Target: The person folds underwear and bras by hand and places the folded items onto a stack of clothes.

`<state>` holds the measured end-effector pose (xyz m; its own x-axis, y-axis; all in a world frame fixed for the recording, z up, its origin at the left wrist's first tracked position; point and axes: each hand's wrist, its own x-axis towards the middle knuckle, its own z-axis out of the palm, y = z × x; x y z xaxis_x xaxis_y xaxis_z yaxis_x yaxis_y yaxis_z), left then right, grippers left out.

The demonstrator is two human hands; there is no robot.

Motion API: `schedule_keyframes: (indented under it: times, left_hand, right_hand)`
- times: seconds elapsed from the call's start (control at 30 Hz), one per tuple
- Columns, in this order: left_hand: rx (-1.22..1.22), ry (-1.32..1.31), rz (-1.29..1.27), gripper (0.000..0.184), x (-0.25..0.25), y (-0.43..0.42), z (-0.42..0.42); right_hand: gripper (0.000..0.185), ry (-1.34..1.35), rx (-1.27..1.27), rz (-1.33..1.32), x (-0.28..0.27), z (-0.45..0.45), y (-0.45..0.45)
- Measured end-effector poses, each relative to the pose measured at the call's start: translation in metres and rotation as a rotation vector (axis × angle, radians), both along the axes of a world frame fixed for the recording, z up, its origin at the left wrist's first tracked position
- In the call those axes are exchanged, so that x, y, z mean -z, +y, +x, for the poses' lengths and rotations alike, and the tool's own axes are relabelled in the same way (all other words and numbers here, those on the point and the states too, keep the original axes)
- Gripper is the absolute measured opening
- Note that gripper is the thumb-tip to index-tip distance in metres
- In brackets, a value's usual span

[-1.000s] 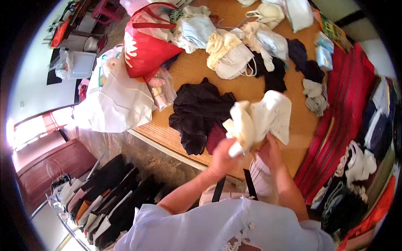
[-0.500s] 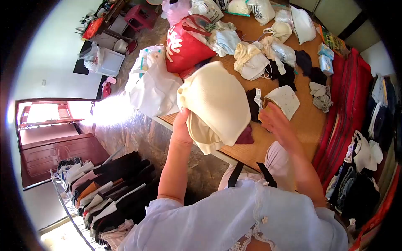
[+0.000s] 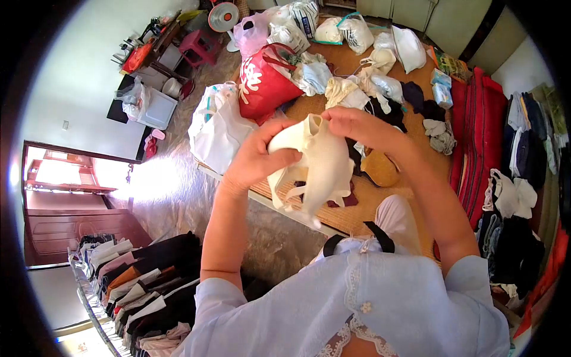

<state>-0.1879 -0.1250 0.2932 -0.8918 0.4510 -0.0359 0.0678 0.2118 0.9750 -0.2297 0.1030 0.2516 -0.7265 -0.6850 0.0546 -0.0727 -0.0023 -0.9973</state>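
A cream bra [image 3: 324, 163] hangs in the air in front of me, its molded cups folded together and loose straps and edges dangling below. My left hand [image 3: 264, 152] grips its left side, thumb lying across the fabric. At the upper edge, the fingers of my right hand [image 3: 354, 125] pinch the cloth beside a small rolled opening. Beneath my right forearm, a rounded ochre piece [image 3: 379, 168] lies on the woven mat [image 3: 410, 208]. Dark maroon cloth [image 3: 345, 197] rests below the bra.
Beyond my hands lie a red bag [image 3: 267, 83], a white plastic bag [image 3: 217, 128] and several heaped garments [image 3: 345, 94]. Folded red bedding [image 3: 479, 143] runs along the right. A rack of hanging clothes [image 3: 148, 268] stands at lower left, and a fan [image 3: 223, 18] at the back.
My right hand has left the ochre piece and white dotted cloth and taken hold of the bra's upper edge. The bra has turned and looks more folded. The view has shifted slightly.
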Motion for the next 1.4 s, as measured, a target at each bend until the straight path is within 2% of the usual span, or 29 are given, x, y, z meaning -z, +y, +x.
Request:
schedule_keyframes:
  times: [0.07,0.2,0.3,0.33,0.43,0.47,0.57,0.6,0.7,0.73,0.83,0.87,0.97,1.0,1.1,1.13,1.2,1.27,1.3,1.4]
  left_hand:
    - [-0.064,0.06,-0.018,0.032,-0.011,0.001,0.003]
    - [-0.191,0.713,-0.402,0.038,-0.02,-0.005,-0.002]
    - [-0.243,1.13,-0.536,0.041,-0.023,-0.007,-0.006]
    - [-0.233,1.125,-0.505,0.046,-0.019,-0.009,-0.007]
    - [-0.191,1.087,-0.379,0.052,-0.011,-0.003,-0.005]
    - [-0.174,1.064,-0.408,0.058,-0.008,-0.002,-0.008]
    - [-0.291,0.933,-0.281,0.06,0.001,0.007,-0.013]
    - [-0.31,0.945,-0.264,0.052,0.009,0.007,-0.019]
    - [-0.164,0.388,0.191,0.041,0.033,0.008,-0.024]
    - [-0.096,0.339,0.274,0.029,0.036,0.007,-0.022]
    - [-0.034,0.067,0.351,0.023,0.033,0.005,-0.018]
    - [-0.096,-0.038,0.49,0.02,0.032,0.009,-0.016]
    - [0.074,-0.078,0.529,0.028,0.013,0.011,-0.021]
    - [0.028,-0.442,0.927,0.039,0.005,0.02,-0.015]
    - [-0.152,-0.031,0.496,0.053,0.016,0.034,-0.012]
    - [-0.12,-0.003,0.488,0.045,0.012,0.04,-0.011]
    - [-0.192,-0.085,0.43,0.038,0.006,0.046,-0.014]
    - [-0.251,-0.162,0.459,0.027,-0.004,0.053,-0.012]
    - [-0.229,-0.19,0.453,0.03,-0.003,0.052,-0.014]
    - [-0.166,-0.268,0.496,0.037,0.0,0.043,-0.022]
  right_hand:
    - [0.042,-0.03,-0.013,0.053,-0.009,0.002,-0.004]
    - [0.045,-0.056,0.084,0.082,-0.014,0.012,-0.014]
    - [0.049,-0.072,0.128,0.124,-0.018,0.019,-0.009]
    - [0.046,-0.22,0.102,0.125,-0.022,0.022,-0.006]
    - [0.037,-0.235,0.16,-0.131,-0.041,0.036,-0.01]
    - [0.029,-0.26,0.215,-0.16,-0.05,0.035,-0.011]
    - [0.025,-0.182,0.188,-0.166,-0.072,0.023,-0.01]
    - [0.026,-0.056,0.212,-0.102,-0.079,0.019,-0.01]
    - [0.029,-0.04,0.277,-0.157,-0.099,0.016,-0.008]
    - [0.03,-0.053,0.259,-0.218,-0.101,0.013,-0.007]
    - [0.028,0.018,0.278,-0.174,-0.107,0.011,0.001]
    - [0.025,0.06,0.31,-0.109,-0.113,0.014,0.002]
    - [0.023,0.274,0.435,0.063,-0.112,0.004,0.007]
    - [0.022,0.279,0.56,0.019,-0.11,0.006,0.002]
    - [0.024,0.211,0.697,-0.179,-0.107,0.004,-0.004]
    - [0.025,0.229,0.691,-0.105,-0.108,0.004,-0.001]
    - [0.026,0.263,0.677,0.045,-0.111,0.001,0.007]
    - [0.029,0.366,0.67,0.342,-0.112,-0.005,0.022]
    - [0.03,0.418,0.659,0.49,-0.112,-0.008,0.031]
    - [0.039,0.581,0.817,0.425,-0.083,-0.012,0.056]
